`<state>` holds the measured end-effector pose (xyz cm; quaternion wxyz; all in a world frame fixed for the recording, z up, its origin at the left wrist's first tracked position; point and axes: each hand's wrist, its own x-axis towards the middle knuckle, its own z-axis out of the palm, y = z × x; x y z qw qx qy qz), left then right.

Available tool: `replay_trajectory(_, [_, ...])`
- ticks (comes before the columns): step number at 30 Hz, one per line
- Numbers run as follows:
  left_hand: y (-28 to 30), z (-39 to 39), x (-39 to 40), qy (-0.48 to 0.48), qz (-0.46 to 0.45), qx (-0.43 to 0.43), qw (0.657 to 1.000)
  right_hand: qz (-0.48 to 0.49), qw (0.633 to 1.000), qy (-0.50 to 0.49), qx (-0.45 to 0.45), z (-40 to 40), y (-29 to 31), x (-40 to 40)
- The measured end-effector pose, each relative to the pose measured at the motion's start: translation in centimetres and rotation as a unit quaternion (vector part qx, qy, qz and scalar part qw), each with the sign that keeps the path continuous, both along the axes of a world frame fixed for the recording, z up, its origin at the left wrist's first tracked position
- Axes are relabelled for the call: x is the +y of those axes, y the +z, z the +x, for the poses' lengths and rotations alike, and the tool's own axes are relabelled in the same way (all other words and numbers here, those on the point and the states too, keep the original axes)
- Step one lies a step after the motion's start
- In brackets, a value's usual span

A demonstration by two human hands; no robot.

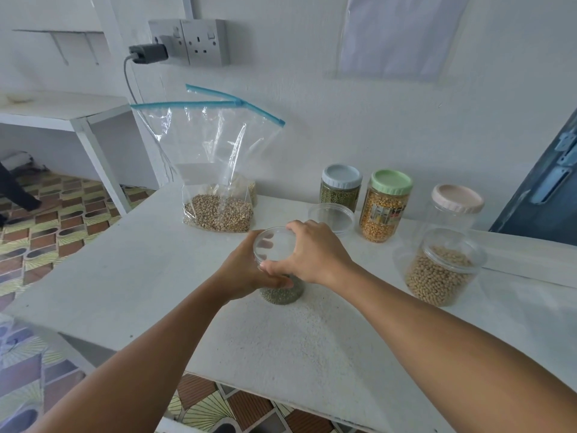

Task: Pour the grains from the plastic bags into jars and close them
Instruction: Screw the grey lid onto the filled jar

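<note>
Two hands meet over a small clear jar (282, 292) standing near the middle of the white table (150, 276). Green grains fill its lower part. The left hand (246, 273) wraps around the jar's side, thumb curled across the front. The right hand (312, 251) grips the rim of a clear lid (273, 243) sitting on top of the jar, fingers curved over its far edge and thumb on the near edge.

Just beyond the jar, a zip-top plastic bag (215, 170) with a blue seal stands upright with its mouth open, a layer of tan grains settled in its bottom. Behind it a second bag of pale grains is partly hidden.

To the right, along the far side of the table, stands a row of jars: a green-grain jar (340, 190) with a pale blue lid, a yellow corn jar (384, 210) with a green lid, and an apparently empty clear jar (452, 210) with a pink lid. A loose clear lid (331, 217) lies in front of the green-grain jar. Nearer on the right, a clear-lidded jar of beige beans (440, 270) sits well apart from the hands.

On the wall above, a charger (146, 54) is plugged into a double socket (190, 42).
</note>
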<state>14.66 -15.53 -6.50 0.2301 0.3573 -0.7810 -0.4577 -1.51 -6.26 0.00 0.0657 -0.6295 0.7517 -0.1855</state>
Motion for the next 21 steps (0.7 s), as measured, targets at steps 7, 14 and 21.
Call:
replay_trajectory(7, [0.1,-0.2,1.8,-0.033,0.005,-0.008,0.999,0.029,1.0,0.011,-0.006,-0.8,0.6,2.6])
replay_trajectory(14, [0.1,-4.8,4.5,-0.064,-0.016,-0.017,0.998,0.044,0.999,-0.018,0.005,-4.6,1.6,6.7])
replay_trajectory(21, [0.7,-11.8,7.1,-0.105,-0.04,-0.033,0.993,0.083,0.984,-0.078,0.136,-10.1,1.6,9.7])
